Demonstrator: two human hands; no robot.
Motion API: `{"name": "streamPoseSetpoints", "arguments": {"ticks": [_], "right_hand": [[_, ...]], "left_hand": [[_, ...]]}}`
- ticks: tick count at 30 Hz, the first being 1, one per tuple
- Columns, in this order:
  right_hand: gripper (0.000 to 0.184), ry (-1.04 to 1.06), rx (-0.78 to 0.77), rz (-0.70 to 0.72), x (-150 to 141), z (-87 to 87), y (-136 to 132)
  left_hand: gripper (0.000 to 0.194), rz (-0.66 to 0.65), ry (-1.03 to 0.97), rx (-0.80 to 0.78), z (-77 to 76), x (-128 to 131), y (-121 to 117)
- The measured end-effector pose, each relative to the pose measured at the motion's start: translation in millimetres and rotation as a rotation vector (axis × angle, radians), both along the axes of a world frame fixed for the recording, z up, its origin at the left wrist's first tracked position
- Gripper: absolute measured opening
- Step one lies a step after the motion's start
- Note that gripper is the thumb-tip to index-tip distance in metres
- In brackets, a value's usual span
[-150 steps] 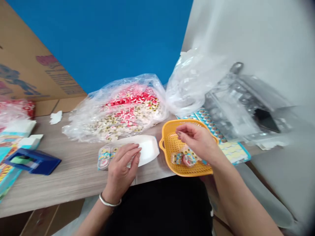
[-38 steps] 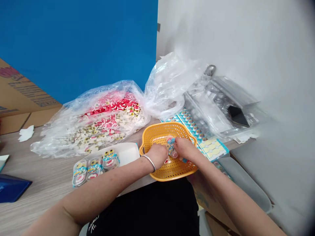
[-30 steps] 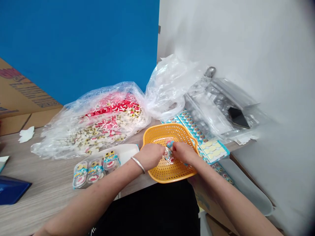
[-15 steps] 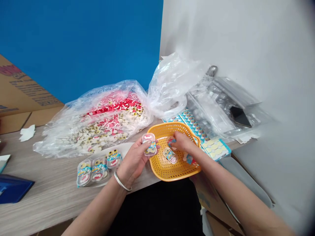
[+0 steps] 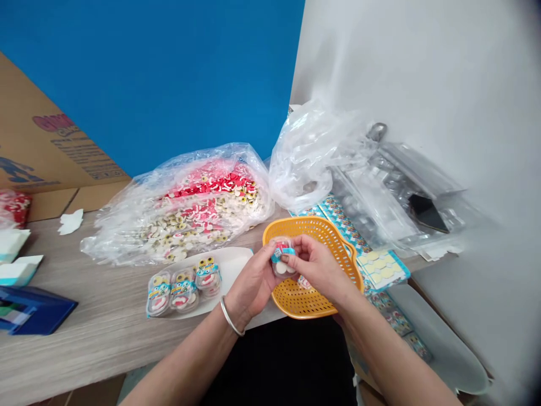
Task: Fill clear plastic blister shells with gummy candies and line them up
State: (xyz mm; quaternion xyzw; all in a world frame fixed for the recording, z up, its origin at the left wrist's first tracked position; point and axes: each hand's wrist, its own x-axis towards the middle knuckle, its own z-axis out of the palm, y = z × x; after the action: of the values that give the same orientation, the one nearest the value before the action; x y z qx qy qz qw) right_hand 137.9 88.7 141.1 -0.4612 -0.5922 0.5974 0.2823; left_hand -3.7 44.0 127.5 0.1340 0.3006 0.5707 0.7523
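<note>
Both my left hand and my right hand pinch a small clear plastic candy pack with a blue label, held just above an orange perforated plastic basket. White round sweets show through the pack. Another pack lies in the basket, partly hidden by my right hand. Three similar packs with cartoon-eye labels sit on a white tray beside my left wrist, which wears a silver bangle.
A large clear bag of red and white sweets lies behind the tray. Further right are a crumpled clear bag, clear plastic trays, and a sticker sheet. A blue folder and cardboard box are at left.
My right hand has come up from the basket and joined my left hand on the pack. The pack now sits closer to the basket's middle, and the view has shifted slightly.
</note>
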Motion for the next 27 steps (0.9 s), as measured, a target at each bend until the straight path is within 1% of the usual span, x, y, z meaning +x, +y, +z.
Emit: {"name": "streamPoseSetpoints", "arguments": {"ticks": [2,3,7,10,12,13,14,15,17,18,19,20,21,22,23,24,25,26,27], "right_hand": [[0.024,-0.100,0.120,-0.078,-11,-6.0,-5],[0.022,-0.113,0.140,-0.082,-16,-8.8,-8],[0.017,-0.038,0.131,0.017,-31,-12.5,-15],[0.012,-0.060,0.195,0.050,-41,-7.8,-21],[0.010,-0.059,0.243,0.038,-46,-3.8,-25],[0.009,-0.066,0.300,0.026,-48,-2.6,-26],[0.008,-0.085,0.393,0.020,-50,-2.2,-28],[0.007,-0.115,0.511,0.027,-51,-2.8,-30],[0.014,-0.190,0.760,0.101,-53,-7.0,-34],[0.019,-0.225,0.854,0.169,-54,-10.2,-36],[0.023,-0.251,0.913,0.245,-55,-13.7,-38],[0.027,-0.268,0.938,0.307,-56,-17.0,-41],[0.029,-0.272,0.936,0.336,-58,-19.9,-44],[0.031,-0.268,0.907,0.325,-61,-22.2,-46],[0.032,-0.259,0.845,0.275,-64,-23.7,-49],[0.032,-0.244,0.746,0.207,-68,-24.5,-52],[0.031,-0.215,0.613,0.148,-73,-24.9,-54],[0.030,-0.165,0.463,0.116,-79,-24.9,-56],[0.030,-0.090,0.315,0.112,-86,-24.9,-58]], "left_hand": [[0.021,0.037,0.026,0.005,0.9,-3,-5],[0.021,0.053,0.037,-0.002,1.0,-6,-7],[0.025,0.135,0.101,-0.049,-0.8,-24,-18],[0.026,0.186,0.191,-0.072,-2.0,-40,-28],[0.028,0.189,0.219,-0.097,-1.2,-51,-37],[0.031,0.175,0.208,-0.112,-0.3,-57,-41],[0.036,0.147,0.180,-0.128,0.7,-62,-45],[0.043,0.114,0.141,-0.144,1.8,-67,-50],[0.053,0.057,0.063,-0.158,3.1,-74,-58],[0.052,0.049,0.041,-0.146,3.1,-76,-61],[0.047,0.062,0.036,-0.123,2.7,-78,-64],[0.040,0.089,0.044,-0.097,1.7,-79,-67],[0.035,0.122,0.058,-0.078,0.5,-80,-70],[0.032,0.158,0.075,-0.071,-1.0,-80,-72],[0.032,0.198,0.091,-0.075,-2.4,-81,-73],[0.031,0.237,0.106,-0.085,-3.8,-82,-74],[0.030,0.274,0.120,-0.093,-4.9,-82,-75],[0.029,0.307,0.134,-0.090,-5.9,-83,-75],[0.028,0.333,0.151,-0.078,-6.5,-84,-74]]}}
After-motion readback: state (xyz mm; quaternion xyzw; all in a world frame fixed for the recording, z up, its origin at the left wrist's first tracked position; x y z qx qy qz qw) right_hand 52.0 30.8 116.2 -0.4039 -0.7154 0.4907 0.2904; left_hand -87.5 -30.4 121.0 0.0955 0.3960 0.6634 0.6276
